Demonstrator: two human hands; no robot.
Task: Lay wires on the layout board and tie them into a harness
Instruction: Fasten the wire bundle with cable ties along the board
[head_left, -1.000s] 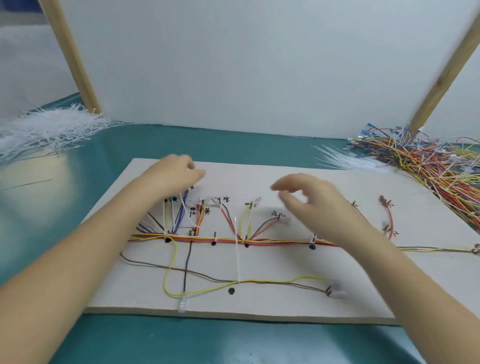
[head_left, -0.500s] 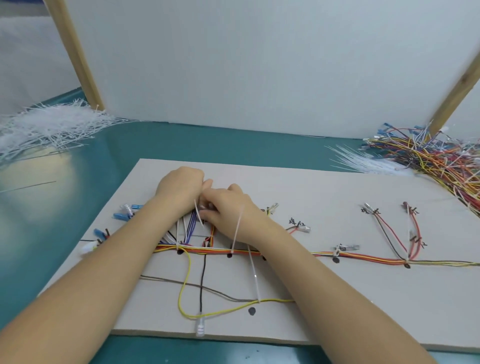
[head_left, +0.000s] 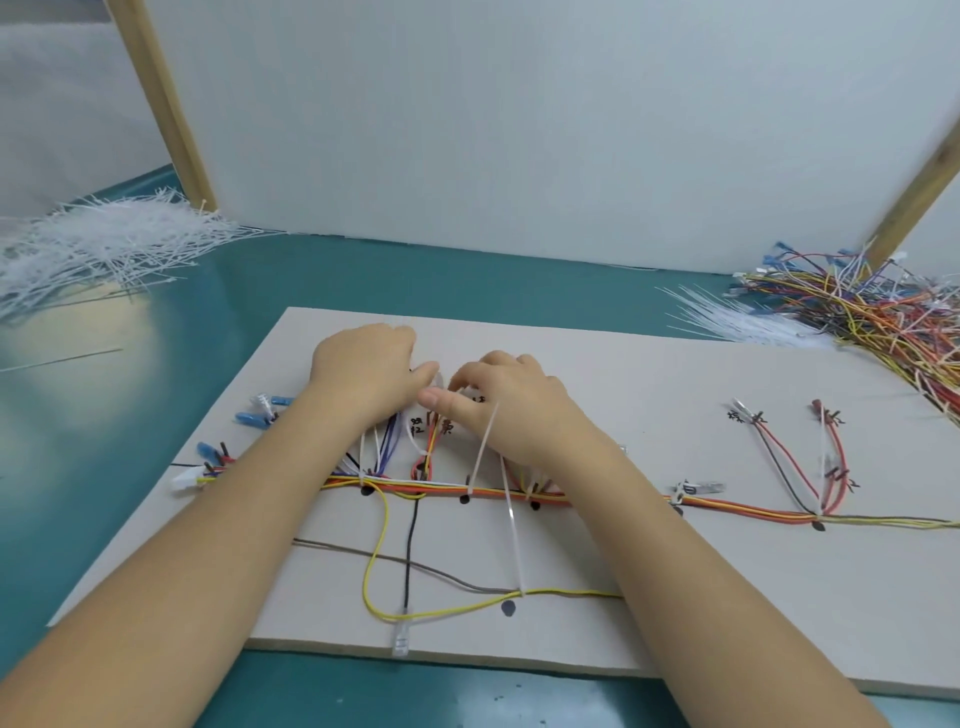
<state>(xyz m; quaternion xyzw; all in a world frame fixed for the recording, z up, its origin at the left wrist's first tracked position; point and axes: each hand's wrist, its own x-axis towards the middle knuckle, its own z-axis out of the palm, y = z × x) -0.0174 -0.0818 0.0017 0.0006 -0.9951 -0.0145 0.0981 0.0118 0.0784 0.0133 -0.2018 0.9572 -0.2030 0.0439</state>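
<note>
A grey layout board (head_left: 675, 613) lies on the teal table. A trunk of red, orange and yellow wires (head_left: 737, 512) runs across its middle, with branches going up to handwritten labels. My left hand (head_left: 363, 371) and my right hand (head_left: 511, 402) meet over a branch left of centre. Their fingertips pinch a small white connector (head_left: 438, 382) between them. White cable ties (head_left: 514, 540) stick out from the trunk, one long tail reaching down to a loose yellow wire (head_left: 379, 556). Brown and black wires also sag below the trunk.
A heap of white cable ties (head_left: 98, 244) lies at the back left. A tangle of coloured wires (head_left: 883, 317) with a smaller bunch of ties (head_left: 727, 317) sits at the back right. White panels in wooden frames (head_left: 171, 109) close off the rear.
Both hands came together from apart onto the branch left of centre and now pinch the small connector there. The view has shifted left, so the board sits further right.
</note>
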